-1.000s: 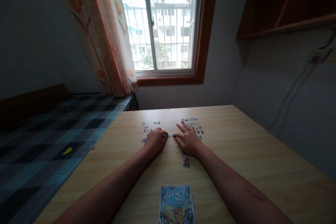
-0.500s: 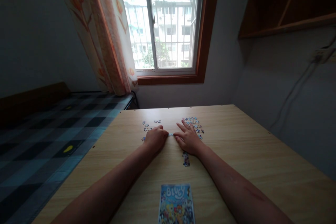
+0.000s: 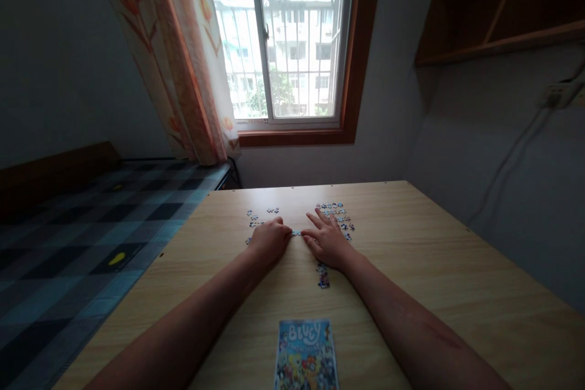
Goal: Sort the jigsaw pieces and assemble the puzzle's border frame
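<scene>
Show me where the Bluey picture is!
In the head view, the Bluey picture lies at the bottom middle, on the table between the left forearm and right forearm.

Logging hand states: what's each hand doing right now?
Left hand: fingers bunched at small light-blue jigsaw pieces; grip unclear.
Right hand: open, fingers spread, fingertip at the same pieces.

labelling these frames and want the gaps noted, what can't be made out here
- Head view: part of the left cluster of puzzle pieces, hidden by the left hand
- Head view: some pieces under or behind the right hand, blocked by it
- Head view: lower end of the Bluey picture, cut off by the bottom edge
- Head view: prints on the small pieces, too small
</scene>
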### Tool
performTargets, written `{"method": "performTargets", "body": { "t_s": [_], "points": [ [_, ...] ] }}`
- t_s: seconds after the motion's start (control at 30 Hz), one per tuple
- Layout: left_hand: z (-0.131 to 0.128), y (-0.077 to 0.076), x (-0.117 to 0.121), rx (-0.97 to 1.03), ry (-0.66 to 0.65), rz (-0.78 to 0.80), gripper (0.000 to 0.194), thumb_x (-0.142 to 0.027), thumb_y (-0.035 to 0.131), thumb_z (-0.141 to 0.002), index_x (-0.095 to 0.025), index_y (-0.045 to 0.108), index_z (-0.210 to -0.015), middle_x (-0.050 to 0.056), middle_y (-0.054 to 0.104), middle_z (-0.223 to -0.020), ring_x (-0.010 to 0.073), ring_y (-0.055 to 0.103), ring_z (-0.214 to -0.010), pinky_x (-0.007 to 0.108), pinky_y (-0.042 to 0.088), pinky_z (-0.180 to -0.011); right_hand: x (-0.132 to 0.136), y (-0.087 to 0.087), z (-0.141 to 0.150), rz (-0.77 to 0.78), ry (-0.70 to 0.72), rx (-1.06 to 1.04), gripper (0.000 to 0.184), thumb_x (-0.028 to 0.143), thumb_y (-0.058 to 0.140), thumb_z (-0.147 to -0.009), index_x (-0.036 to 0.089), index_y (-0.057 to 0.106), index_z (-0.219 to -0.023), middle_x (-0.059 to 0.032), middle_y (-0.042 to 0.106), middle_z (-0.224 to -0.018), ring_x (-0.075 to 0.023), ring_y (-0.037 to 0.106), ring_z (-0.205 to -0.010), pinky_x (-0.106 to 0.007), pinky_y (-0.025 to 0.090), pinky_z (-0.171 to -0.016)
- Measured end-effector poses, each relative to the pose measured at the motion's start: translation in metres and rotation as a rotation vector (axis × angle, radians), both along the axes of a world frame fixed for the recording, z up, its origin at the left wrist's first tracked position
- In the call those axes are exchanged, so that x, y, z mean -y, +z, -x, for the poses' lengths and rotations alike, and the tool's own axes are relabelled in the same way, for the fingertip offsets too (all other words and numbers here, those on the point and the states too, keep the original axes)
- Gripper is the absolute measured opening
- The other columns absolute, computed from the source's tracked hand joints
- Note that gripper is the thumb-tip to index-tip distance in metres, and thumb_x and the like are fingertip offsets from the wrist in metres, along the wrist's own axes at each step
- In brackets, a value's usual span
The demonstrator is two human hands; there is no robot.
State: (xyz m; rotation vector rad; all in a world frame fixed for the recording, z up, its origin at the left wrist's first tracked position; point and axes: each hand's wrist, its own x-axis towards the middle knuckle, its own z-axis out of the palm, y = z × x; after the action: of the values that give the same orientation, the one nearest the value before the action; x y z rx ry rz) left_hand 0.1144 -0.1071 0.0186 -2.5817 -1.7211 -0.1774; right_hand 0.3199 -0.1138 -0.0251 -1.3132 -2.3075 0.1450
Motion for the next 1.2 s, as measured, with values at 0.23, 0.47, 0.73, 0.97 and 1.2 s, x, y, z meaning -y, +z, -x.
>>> {"method": "performTargets", "body": {
  "t_s": [0.23,0.47,0.73,0.97,1.2],
  "points": [
    [-0.002,0.004,0.001,-0.061,-0.017,-0.014,0.037,-0.032,0.044,-0.096,-0.022,0.078,-0.087,0.011,0.066,-0.093,0.0222,0.064,-0.078,0.032,0.043,-0.068,0.0,0.0,0.0,0.006,0.0,0.0,0.031,0.037,0.05,-0.1,0.029,0.074,-0.118,-0.0101,0.042,-0.159,-0.0333,0.019,-0.155,-0.067,0.01,-0.12],
    [-0.004,0.005,0.004,-0.138,-0.033,-0.039,0.036,-0.028,0.043,-0.095,-0.02,0.077,-0.087,0.012,0.066,-0.094,0.0246,0.065,-0.079,0.034,0.045,-0.067,-0.002,-0.002,0.0,0.004,0.001,0.0,0.032,0.038,0.049,-0.1,0.029,0.074,-0.119,-0.0101,0.041,-0.16,-0.0335,0.019,-0.154,-0.067,0.011,-0.12],
    [-0.012,0.005,0.005,-0.195,-0.027,-0.023,0.028,-0.013,0.049,-0.088,-0.013,0.076,-0.091,0.016,0.065,-0.094,0.0265,0.066,-0.084,0.035,0.048,-0.07,-0.003,-0.005,0.0,-0.007,0.011,-0.014,0.032,0.038,0.049,-0.1,0.029,0.075,-0.117,-0.0103,0.042,-0.159,-0.0345,0.02,-0.154,-0.068,0.011,-0.119],
    [-0.006,-0.003,0.008,-0.101,-0.003,-0.088,0.027,-0.021,0.05,-0.09,-0.02,0.074,-0.104,0.012,0.065,-0.1,0.0253,0.066,-0.086,0.033,0.048,-0.07,-0.006,-0.006,-0.002,-0.009,-0.012,-0.114,0.036,0.034,0.049,-0.099,0.026,0.071,-0.126,-0.0099,0.046,-0.157,-0.0331,0.023,-0.153,-0.066,0.011,-0.12],
    [-0.009,-0.003,0.016,-0.044,-0.035,-0.083,0.031,-0.026,0.045,-0.094,-0.021,0.076,-0.091,0.01,0.064,-0.093,0.0213,0.064,-0.078,0.033,0.046,-0.069,-0.012,-0.01,-0.007,-0.046,-0.186,-0.317,0.037,0.025,0.044,-0.097,0.024,0.075,-0.115,-0.0068,0.054,-0.15,-0.0312,0.028,-0.151,-0.063,0.013,-0.122]
  ]
}}
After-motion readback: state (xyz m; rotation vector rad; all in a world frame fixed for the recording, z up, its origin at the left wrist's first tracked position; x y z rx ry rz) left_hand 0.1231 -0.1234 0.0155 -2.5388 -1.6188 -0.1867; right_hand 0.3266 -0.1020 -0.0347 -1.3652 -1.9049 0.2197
